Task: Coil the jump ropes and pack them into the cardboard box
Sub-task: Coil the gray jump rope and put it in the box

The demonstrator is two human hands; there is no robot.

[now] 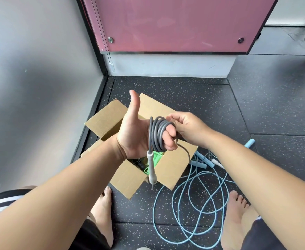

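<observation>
The left hand [133, 134] has its fingers curled inside the grey jump rope [157, 134] wound round them, thumb straight up. The right hand [186, 127] pinches the coil's top. If that pinch loosens, the loops could slide off the fingertips and spring apart. The handle [151, 168] dangling below the left hand may snag the cardboard box [169, 166] beneath both hands. A blue rope [193, 204] sprawls under the right hand on the speckled black floor [265, 114]; a pink panel [175, 24] stands beyond.
</observation>
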